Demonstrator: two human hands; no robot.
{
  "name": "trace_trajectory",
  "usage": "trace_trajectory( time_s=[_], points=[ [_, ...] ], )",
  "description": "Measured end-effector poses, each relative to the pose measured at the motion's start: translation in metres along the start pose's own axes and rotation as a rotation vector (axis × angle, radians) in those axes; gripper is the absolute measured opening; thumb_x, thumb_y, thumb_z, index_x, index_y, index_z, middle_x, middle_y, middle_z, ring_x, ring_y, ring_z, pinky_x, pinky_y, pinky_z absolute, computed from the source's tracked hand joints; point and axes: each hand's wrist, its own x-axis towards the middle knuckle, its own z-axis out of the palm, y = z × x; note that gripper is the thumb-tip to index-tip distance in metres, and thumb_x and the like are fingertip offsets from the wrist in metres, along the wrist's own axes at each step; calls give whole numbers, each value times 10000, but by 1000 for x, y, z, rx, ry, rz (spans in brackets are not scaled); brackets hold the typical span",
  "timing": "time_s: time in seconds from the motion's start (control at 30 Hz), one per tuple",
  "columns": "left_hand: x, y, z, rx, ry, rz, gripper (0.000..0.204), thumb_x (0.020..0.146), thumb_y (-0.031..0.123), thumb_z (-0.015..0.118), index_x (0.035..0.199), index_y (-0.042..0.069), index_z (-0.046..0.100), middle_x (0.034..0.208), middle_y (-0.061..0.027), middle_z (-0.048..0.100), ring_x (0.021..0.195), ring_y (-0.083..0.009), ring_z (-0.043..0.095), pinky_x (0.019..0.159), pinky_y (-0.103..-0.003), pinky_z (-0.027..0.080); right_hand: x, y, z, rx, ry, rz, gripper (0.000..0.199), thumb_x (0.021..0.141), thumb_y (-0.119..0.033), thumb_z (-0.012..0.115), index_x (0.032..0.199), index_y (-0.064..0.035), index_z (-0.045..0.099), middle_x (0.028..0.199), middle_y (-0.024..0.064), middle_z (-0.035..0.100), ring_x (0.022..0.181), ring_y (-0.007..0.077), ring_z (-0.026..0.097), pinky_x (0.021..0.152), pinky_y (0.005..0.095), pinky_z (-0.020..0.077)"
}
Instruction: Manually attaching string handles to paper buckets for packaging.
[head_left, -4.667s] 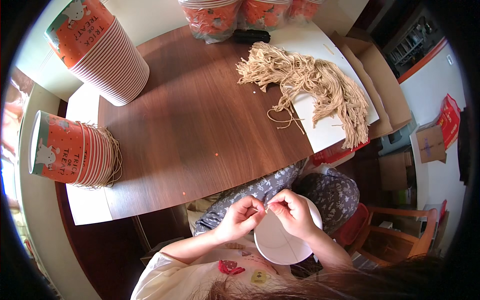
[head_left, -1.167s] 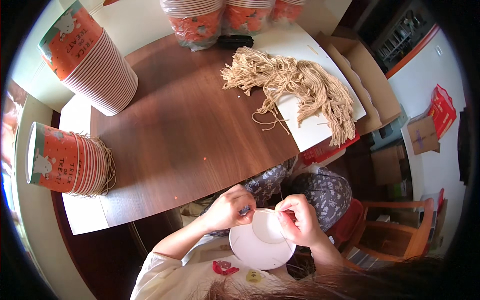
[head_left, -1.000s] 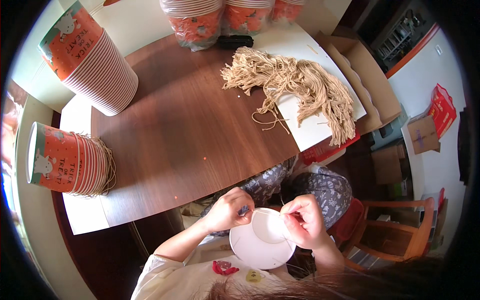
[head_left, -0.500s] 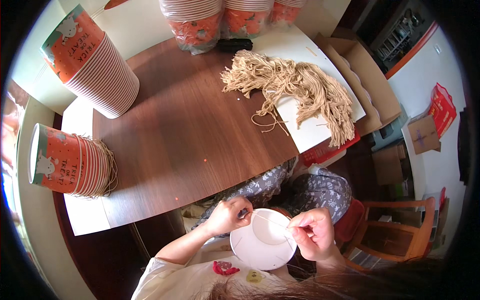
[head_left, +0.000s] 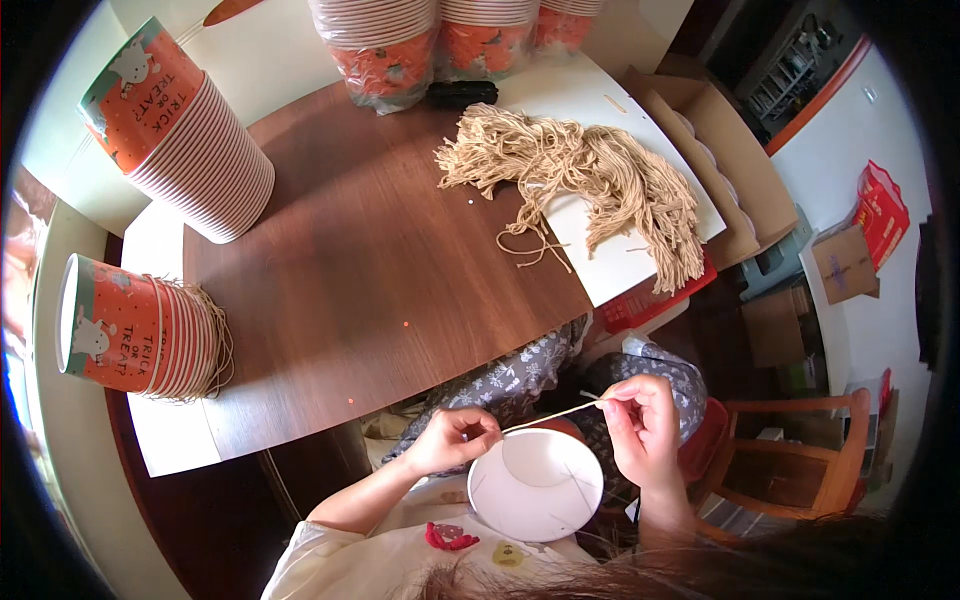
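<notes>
A white-lined paper bucket [head_left: 525, 500] rests in my lap with its mouth turned up toward me. Above its far rim a thin beige cord [head_left: 553, 416] is stretched taut between my two hands. My left hand [head_left: 455, 440] pinches one end, close to the left side of the rim. Thumb and fingertips of my right hand [head_left: 645, 425] grip the other end, higher and off to the right, with a short tip sticking out past them. Thin lines show inside the bucket; whether they are cord or shadow I cannot tell. How the cord meets the bucket is hidden.
A large bundle of beige cords [head_left: 590, 180] lies across the brown table [head_left: 340, 250]. Stacks of orange buckets, one tall [head_left: 190, 140] and one with cords [head_left: 145, 330], stand at left; bagged bucket stacks [head_left: 385, 60] stand behind. A wooden chair [head_left: 790, 465] is at right.
My right hand has moved up and slightly right, drawing the cord away from the bucket's mouth. My left hand has dropped a little, still pinching. The bucket has shifted slightly right.
</notes>
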Motion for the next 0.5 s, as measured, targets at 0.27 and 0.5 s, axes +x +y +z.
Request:
trace_trajectory(
  time_s=[0.27,0.5],
  points=[
    [1,16,2,209,-4,100,71,785,49,610,841,8,626,738,-45,626,649,-69,567,576,-212,461,1,-1,1,106,3,-10,174,808,56,527,962,24,452,812,97,570,688,104,575,596,205,472],
    [5,20,8,321,24,267,61,733,19,623,794,27,618,724,-54,610,628,-152,589,548,-251,482,20,-12,8,-4,-25,-123,145,793,39,548,921,12,487,748,87,589,606,119,586,513,227,461]
  ],
)
